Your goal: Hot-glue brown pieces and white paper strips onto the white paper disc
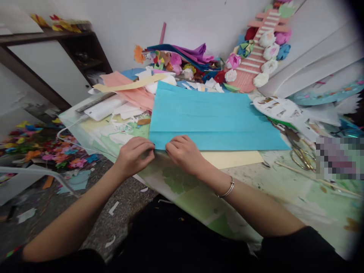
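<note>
A large sheet of blue crepe paper (pixel 210 117) lies flat on the table, over a pale yellow sheet (pixel 236 158) that shows along its near edge. My left hand (pixel 135 153) and my right hand (pixel 183 151) sit side by side at the blue sheet's near left corner. Both have their fingers curled and pinch the sheet's near edge. A silver bangle (pixel 227 189) circles my right wrist.
Gold-handled scissors (pixel 298 151) and a thin wooden stick (pixel 315 178) lie to the right. Pink paper (pixel 133 93), white rolls (pixel 105 108) and paper flowers (pixel 176 60) crowd the far side. A flower-trimmed pink board (pixel 256 57) leans on the wall. More flowers (pixel 42 148) lie on the floor at left.
</note>
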The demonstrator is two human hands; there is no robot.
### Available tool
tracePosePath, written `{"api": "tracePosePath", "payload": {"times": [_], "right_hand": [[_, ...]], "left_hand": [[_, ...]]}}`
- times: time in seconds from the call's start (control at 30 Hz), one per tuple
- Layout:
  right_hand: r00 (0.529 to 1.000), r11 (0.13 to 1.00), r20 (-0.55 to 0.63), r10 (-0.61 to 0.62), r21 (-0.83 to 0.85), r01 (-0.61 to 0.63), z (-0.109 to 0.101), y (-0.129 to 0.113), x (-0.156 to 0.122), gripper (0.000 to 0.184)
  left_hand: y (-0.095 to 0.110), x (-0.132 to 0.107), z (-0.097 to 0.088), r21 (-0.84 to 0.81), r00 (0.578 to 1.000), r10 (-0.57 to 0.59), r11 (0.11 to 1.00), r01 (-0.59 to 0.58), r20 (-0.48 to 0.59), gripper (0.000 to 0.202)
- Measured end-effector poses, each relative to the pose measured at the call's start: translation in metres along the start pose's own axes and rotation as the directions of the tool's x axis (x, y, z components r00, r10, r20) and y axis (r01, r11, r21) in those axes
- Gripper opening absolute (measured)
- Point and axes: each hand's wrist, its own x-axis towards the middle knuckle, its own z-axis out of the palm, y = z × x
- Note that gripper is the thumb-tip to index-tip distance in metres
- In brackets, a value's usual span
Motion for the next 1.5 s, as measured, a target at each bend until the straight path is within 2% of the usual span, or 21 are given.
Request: {"api": "tracePosePath", "payload": {"times": [0.3,0.53,0.67,0.73,0.87,1.13,1.3,1.5], "right_hand": [[1.0,0.999,0.022,-0.021,-0.032,0.022,-0.001,-0.004,0.002,0.02],[0.999,0.997,-0.005,-0.04,-0.072,0.04,0.002,-0.005,0.001,0.018],[0.999,0.997,-0.012,-0.043,-0.069,0.042,0.001,-0.007,0.002,0.019],[0.999,0.998,0.0,-0.035,-0.059,0.035,0.0,-0.007,0.002,0.02],[0.999,0.998,0.032,-0.026,-0.058,0.028,-0.002,-0.005,0.0,0.023],[0.994,0.988,0.098,-0.051,-0.144,0.065,-0.016,0.007,-0.014,0.016],[0.991,0.978,0.115,-0.07,-0.187,0.091,-0.026,0.021,-0.028,0.02],[0.992,0.983,0.113,-0.046,-0.169,0.065,-0.037,0.041,-0.046,0.025]], "left_hand": [[-0.01,-0.016,-0.013,0.117,0.999,0.04,0.992,-0.041,0.008,0.015],[-0.001,-0.018,-0.017,0.123,0.993,-0.046,0.991,0.06,-0.111,0.019],[0.009,-0.007,-0.008,0.081,0.997,0.061,0.995,-0.064,0.037,0.032],[0.01,-0.003,-0.001,0.073,0.994,0.101,0.992,-0.105,0.049,0.024],[0.005,-0.002,0.008,0.052,0.994,0.103,0.993,-0.105,0.032,0.013],[0.002,-0.003,0.006,0.056,0.99,0.135,0.989,-0.136,0.031,0.016],[-0.001,-0.004,0.007,0.074,0.989,0.145,0.986,-0.148,0.043,0.017],[-0.002,-0.002,0.006,0.065,0.993,0.115,0.991,-0.117,0.036,0.017]]}}
